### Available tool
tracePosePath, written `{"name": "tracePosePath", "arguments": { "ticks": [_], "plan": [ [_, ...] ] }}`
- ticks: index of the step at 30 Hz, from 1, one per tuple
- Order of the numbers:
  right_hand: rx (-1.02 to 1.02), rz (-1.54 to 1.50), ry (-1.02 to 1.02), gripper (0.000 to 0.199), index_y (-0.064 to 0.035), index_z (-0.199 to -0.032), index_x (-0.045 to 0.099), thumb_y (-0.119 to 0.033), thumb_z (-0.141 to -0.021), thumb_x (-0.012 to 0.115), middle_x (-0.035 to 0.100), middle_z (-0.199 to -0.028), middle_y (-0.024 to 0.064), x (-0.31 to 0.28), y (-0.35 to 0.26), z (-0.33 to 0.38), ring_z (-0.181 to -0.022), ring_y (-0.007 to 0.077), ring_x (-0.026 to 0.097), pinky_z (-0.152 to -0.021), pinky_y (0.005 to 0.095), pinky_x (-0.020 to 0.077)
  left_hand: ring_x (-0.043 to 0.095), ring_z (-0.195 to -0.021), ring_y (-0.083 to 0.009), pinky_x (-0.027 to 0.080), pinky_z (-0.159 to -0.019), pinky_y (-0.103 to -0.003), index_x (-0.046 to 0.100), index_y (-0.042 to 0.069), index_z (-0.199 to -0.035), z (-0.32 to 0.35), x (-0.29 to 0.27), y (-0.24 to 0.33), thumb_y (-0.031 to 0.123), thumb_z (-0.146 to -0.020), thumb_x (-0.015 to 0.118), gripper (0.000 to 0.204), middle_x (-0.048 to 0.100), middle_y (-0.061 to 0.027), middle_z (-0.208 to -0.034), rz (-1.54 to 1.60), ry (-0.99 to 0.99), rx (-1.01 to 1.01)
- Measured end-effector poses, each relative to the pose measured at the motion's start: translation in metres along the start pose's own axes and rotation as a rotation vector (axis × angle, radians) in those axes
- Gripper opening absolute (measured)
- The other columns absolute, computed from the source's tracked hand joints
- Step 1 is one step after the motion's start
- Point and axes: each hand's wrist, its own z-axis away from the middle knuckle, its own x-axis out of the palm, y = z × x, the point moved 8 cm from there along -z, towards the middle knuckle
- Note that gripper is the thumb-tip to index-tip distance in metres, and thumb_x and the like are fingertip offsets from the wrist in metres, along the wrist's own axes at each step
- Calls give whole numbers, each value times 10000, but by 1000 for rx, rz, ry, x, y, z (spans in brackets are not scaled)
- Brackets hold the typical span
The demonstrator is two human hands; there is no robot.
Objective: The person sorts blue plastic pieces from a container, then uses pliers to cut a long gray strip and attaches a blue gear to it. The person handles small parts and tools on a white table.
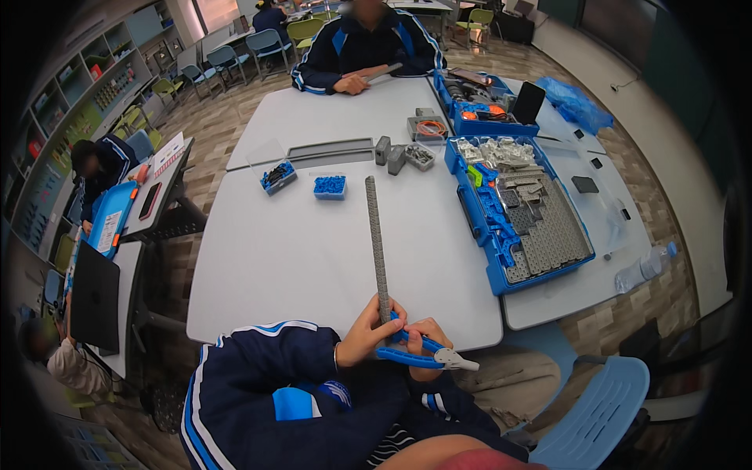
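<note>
A long grey perforated beam (376, 235) points away from me across the white table (298, 258). My left hand (365, 335) is closed around its near end. Beside it, my right hand (428, 337) grips pliers (415, 361) with blue handles and a pale grey head. The handles are spread apart and their tips reach toward my left fingers. The pliers' head points to the right, away from the beam. Part of the grip is hidden behind my fingers.
A blue-rimmed box of small blue parts (330, 186) and an open one of dark parts (276, 179) stand beyond. Right lies a large blue case (501, 270) of grey beams. Across the table a person (364, 47) holds a grey piece. A blue chair (599, 415) stands nearby.
</note>
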Motion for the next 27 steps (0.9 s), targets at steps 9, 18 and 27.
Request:
{"name": "tracePosePath", "arguments": {
  "ticks": [9, 18, 27],
  "plan": [
    [59, -58, -7, 114, 22, -931, 657, -92, -942, 666, 686, -707, 103, -3, 2, 1, -634, 153, 695, -584, 267, 552, 639, -817, -137, 554, -734, -285, 407, 46, -1153, -6, 1, 8, 100, -994, 645, 291, 551, -78, -1024, 28, -26, 39],
    [-31, -14, -34, 116, 9, -924, 596, -41, -919, 700, 684, -747, 127, -4, -7, 0, -670, 161, 701, -595, 264, 556, 538, -960, -118, 468, -848, -280, 386, 85, -1124, -6, 1, 4, 38, -952, 666, 331, 520, -74, -1063, 99, -29, -11],
    [-225, 330, -14, 142, -5, -862, 619, 4, -837, 759, 617, -711, 124, 9, -40, 2, -579, 284, 612, -519, 362, 477, 505, -900, -81, 445, -775, -241, 432, 72, -1146, -4, -7, -2, 108, -954, 676, 312, 519, -26, -1035, -46, 39, 69]
  ]
}}
